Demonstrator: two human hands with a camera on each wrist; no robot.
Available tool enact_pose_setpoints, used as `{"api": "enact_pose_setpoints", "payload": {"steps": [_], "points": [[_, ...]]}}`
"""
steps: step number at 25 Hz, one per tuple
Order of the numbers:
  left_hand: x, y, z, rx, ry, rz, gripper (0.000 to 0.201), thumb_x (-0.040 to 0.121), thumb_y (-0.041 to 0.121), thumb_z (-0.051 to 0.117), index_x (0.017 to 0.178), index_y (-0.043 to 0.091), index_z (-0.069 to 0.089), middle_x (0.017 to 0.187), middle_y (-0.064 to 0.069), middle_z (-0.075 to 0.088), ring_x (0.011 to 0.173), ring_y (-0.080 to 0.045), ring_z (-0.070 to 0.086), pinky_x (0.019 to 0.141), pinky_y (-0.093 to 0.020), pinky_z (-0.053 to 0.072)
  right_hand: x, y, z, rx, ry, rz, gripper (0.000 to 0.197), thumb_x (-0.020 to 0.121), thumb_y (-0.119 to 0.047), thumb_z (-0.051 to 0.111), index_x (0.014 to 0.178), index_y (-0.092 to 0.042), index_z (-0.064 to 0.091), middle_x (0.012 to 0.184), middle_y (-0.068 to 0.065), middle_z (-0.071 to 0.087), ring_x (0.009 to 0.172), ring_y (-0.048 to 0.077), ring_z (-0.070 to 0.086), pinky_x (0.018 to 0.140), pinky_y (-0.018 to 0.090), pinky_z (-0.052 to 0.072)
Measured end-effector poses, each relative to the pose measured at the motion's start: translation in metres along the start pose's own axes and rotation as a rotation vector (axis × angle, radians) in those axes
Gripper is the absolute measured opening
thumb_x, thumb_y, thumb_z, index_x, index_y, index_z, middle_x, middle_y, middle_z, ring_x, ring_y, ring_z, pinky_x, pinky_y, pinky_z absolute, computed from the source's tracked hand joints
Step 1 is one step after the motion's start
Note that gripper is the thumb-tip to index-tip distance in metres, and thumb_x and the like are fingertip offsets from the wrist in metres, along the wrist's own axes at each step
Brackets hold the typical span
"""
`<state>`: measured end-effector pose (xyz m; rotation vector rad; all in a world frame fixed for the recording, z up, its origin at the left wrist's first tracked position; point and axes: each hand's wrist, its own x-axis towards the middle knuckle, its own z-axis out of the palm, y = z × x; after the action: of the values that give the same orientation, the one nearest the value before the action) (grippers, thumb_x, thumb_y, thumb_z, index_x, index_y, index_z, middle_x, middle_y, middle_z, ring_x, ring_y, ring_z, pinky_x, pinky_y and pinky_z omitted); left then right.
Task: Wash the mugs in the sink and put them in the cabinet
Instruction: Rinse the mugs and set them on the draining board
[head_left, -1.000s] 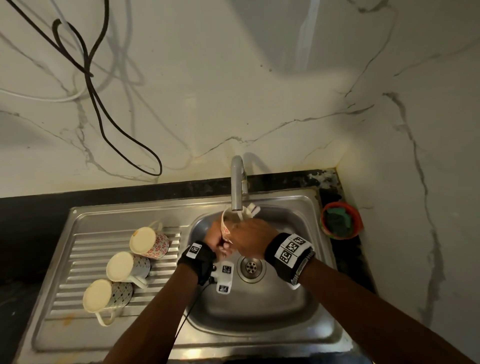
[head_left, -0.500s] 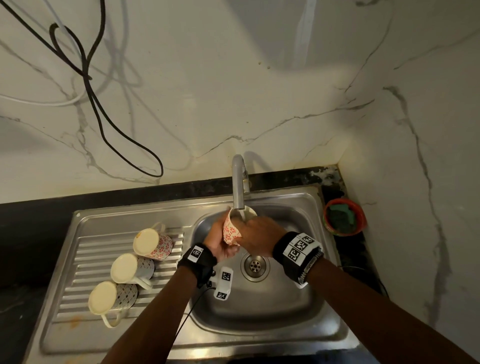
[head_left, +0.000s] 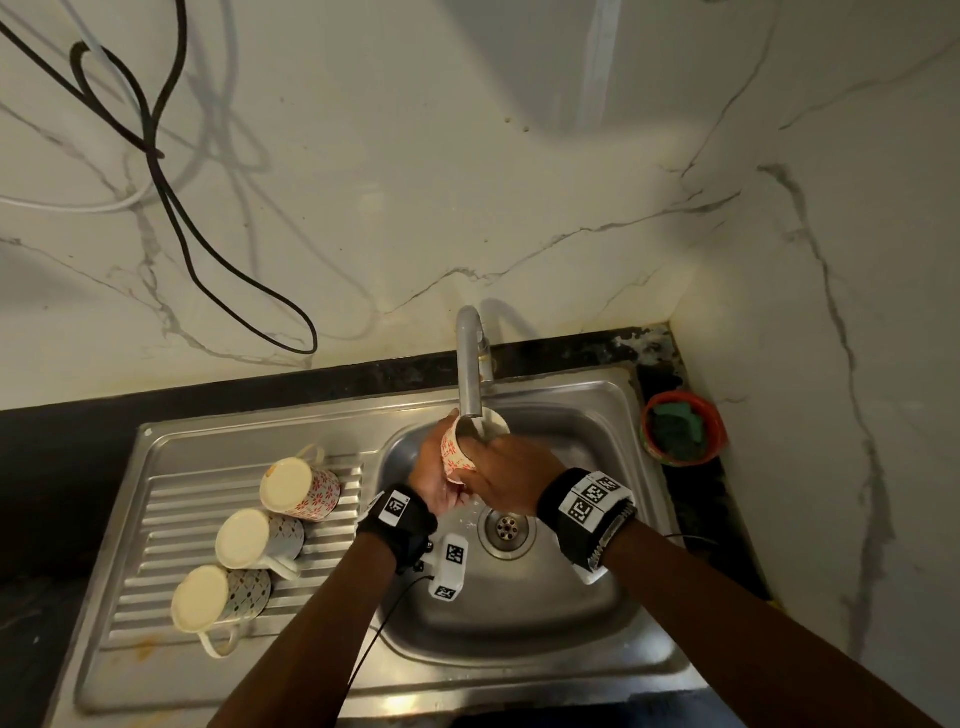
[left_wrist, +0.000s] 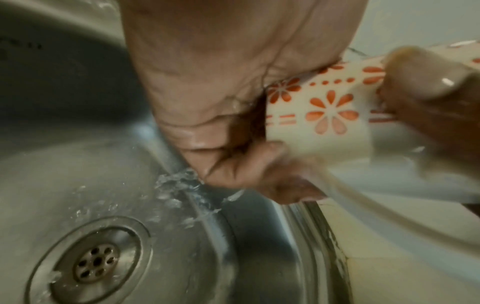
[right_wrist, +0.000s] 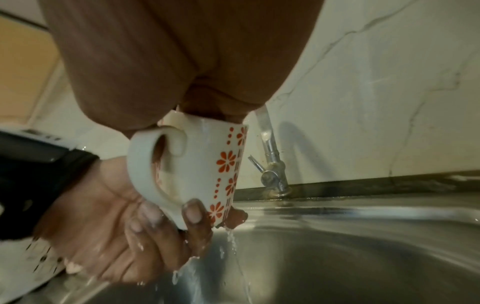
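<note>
A cream mug with orange flowers (head_left: 453, 457) (right_wrist: 205, 164) (left_wrist: 324, 115) is held upright under the tap (head_left: 470, 364) over the sink basin (head_left: 519, 613). My left hand (head_left: 434, 483) (right_wrist: 116, 226) grips its base and side, fingers curled underneath. My right hand (head_left: 506, 475) (right_wrist: 182, 61) covers the mouth; its fingers reach inside and are hidden. Water drips from the mug's base. Three more mugs lie on their sides on the drainboard: a flowered one (head_left: 301, 486) and two dotted ones (head_left: 260, 538) (head_left: 218, 597).
An orange bowl with a green scrubber (head_left: 683, 434) sits on the dark counter right of the sink, in the corner of the marble walls. The drain (head_left: 506, 527) is just below the hands. Black and white cables (head_left: 171, 208) hang on the back wall at left.
The mug has turned in my hands and now stands more upright under the spout; its handle, seen behind the hands a second ago, is hidden in the head view.
</note>
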<state>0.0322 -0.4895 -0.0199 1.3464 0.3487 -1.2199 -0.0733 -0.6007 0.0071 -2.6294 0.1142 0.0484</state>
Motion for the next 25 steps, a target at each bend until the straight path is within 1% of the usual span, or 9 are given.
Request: {"api": "enact_pose_setpoints", "payload": {"steps": [4, 8, 10, 12, 15, 18, 21, 23, 25], "points": [[0.005, -0.005, -0.013, -0.056, -0.067, -0.033, 0.070, 0.085, 0.080, 0.052, 0.091, 0.014, 0.075, 0.067, -0.002, 0.060, 0.042, -0.012, 0.043, 0.043, -0.020, 0.027, -0.002, 0.007, -0.010, -0.087, 0.389, 0.049, 0.063, 0.086, -0.067, 0.064, 0.129, -0.021, 0.065, 0.129, 0.003, 0.065, 0.123, 0.024, 0.054, 0.100, 0.041, 0.047], [0.004, -0.008, -0.020, -0.065, -0.065, -0.031, 0.080, 0.086, 0.080, 0.053, 0.114, 0.007, 0.072, 0.068, -0.005, 0.059, 0.042, -0.012, 0.043, 0.041, -0.019, 0.033, -0.006, 0.004, -0.001, 0.825, 0.200, 0.321, 0.091, 0.069, -0.057, 0.091, 0.144, -0.030, 0.047, 0.135, -0.014, 0.060, 0.120, 0.004, 0.059, 0.099, 0.024, 0.053], [0.003, -0.007, -0.019, -0.049, -0.014, -0.027, 0.081, 0.084, 0.078, 0.056, 0.122, 0.007, 0.068, 0.074, -0.007, 0.062, 0.047, -0.013, 0.048, 0.041, -0.020, 0.040, -0.007, 0.008, 0.007, 0.979, 0.179, 0.352, 0.085, 0.071, -0.050, 0.092, 0.143, -0.034, 0.049, 0.131, -0.018, 0.063, 0.117, 0.002, 0.062, 0.101, 0.030, 0.056], [-0.004, -0.002, -0.011, 0.024, 0.053, -0.019, 0.069, 0.086, 0.072, 0.062, 0.114, 0.009, 0.070, 0.077, -0.006, 0.067, 0.053, -0.013, 0.053, 0.045, -0.020, 0.044, -0.011, 0.013, 0.012, 1.044, 0.196, 0.402, 0.080, 0.077, -0.043, 0.090, 0.144, -0.036, 0.047, 0.129, -0.020, 0.059, 0.115, 0.001, 0.060, 0.093, 0.026, 0.056], [-0.011, 0.005, -0.003, 0.256, 0.182, 0.085, 0.047, 0.090, 0.062, 0.066, 0.098, 0.016, 0.070, 0.078, -0.004, 0.069, 0.064, -0.015, 0.058, 0.053, -0.022, 0.044, -0.010, 0.020, 0.022, 1.141, 0.237, 0.554, 0.060, 0.089, -0.040, 0.080, 0.140, -0.029, 0.052, 0.134, -0.006, 0.057, 0.117, 0.012, 0.062, 0.092, 0.033, 0.060], [-0.003, 0.003, 0.000, 0.443, 0.223, 0.200, 0.055, 0.092, 0.060, 0.065, 0.121, 0.013, 0.063, 0.103, -0.009, 0.075, 0.087, -0.020, 0.071, 0.055, -0.025, 0.053, -0.006, 0.020, 0.030, 1.118, 0.275, 0.669, 0.047, 0.097, -0.041, 0.070, 0.138, -0.024, 0.054, 0.136, 0.006, 0.061, 0.119, 0.023, 0.065, 0.095, 0.041, 0.060], [-0.002, 0.006, 0.001, 0.530, 0.237, 0.343, 0.058, 0.092, 0.046, 0.072, 0.135, 0.018, 0.046, 0.118, -0.015, 0.070, 0.097, -0.028, 0.074, 0.072, -0.039, 0.065, -0.003, 0.011, 0.019, 1.549, 0.212, 0.767, 0.035, 0.105, -0.037, 0.058, 0.135, -0.019, 0.060, 0.125, 0.012, 0.072, 0.105, 0.022, 0.072, 0.076, 0.030, 0.060], [-0.009, 0.014, 0.000, 0.570, 0.201, 0.434, 0.060, 0.087, 0.045, 0.078, 0.132, 0.024, 0.044, 0.119, -0.014, 0.070, 0.097, -0.027, 0.074, 0.077, -0.041, 0.065, -0.001, 0.011, 0.013, 1.781, 0.174, 0.809, 0.039, 0.100, -0.042, 0.064, 0.132, -0.018, 0.066, 0.125, 0.014, 0.073, 0.112, 0.028, 0.071, 0.085, 0.037, 0.060], [-0.016, 0.017, -0.001, 0.692, 0.155, 0.527, 0.059, 0.083, 0.043, 0.082, 0.126, 0.029, 0.044, 0.118, -0.006, 0.071, 0.097, -0.022, 0.074, 0.068, -0.025, 0.062, 0.000, 0.014, 0.012, 1.805, 0.155, 0.849, 0.053, 0.092, -0.051, 0.073, 0.133, -0.019, 0.066, 0.130, 0.014, 0.072, 0.122, 0.033, 0.067, 0.100, 0.048, 0.058]]}}
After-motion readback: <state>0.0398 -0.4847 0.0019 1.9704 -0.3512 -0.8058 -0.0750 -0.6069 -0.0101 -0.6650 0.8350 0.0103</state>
